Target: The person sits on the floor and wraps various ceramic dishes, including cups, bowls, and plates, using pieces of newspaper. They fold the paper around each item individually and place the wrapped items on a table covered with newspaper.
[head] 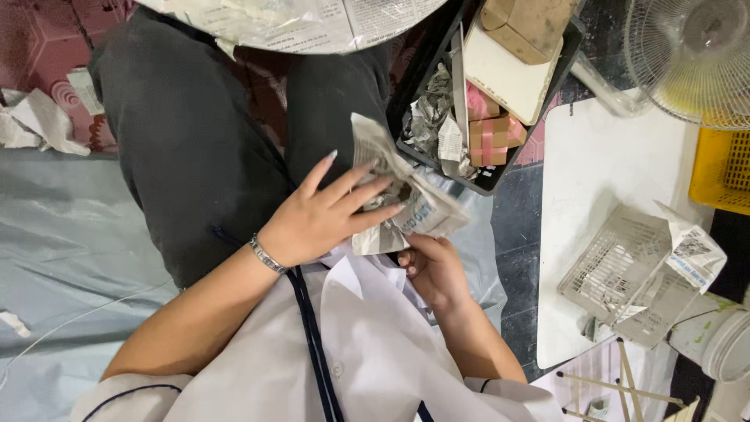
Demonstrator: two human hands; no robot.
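a half-wrapped bundle of newspaper (406, 205) sits in a seated person's lap, gripped between both hands just in front of a white shirt. the sheet is already folded over whatever lies inside, which stays hidden, but its corners stick out loose at the top and right, so by the look of it the wrapping is partly done and the closing folds are left. the left hand (324, 215), a metal bracelet (267, 255) at its wrist, lies flat across the top of the bundle with fingers spread wide, pressing the paper down. the right hand (432, 270) is curled underneath, fingers closed on the lower edge and holding it up.

just beyond the bundle, a black tray (433, 74) rests by the person's dark trousers; it holds crumpled newspaper scraps, pink and tan blocks (492, 133), a pale slab (508, 74) and a brown block (531, 27). more newspaper (297, 23) is spread over the knees at the top of the view. to the right a low white counter (594, 164) carries a white mesh basket (613, 262) with a newspaper-wrapped piece (694, 252) against it. a fan (691, 55) and a yellow crate (720, 168) stand further right, a white bucket (723, 340) below them. grey plastic sheeting (62, 234) covers the floor to the left, with torn paper (39, 121) lying on it.
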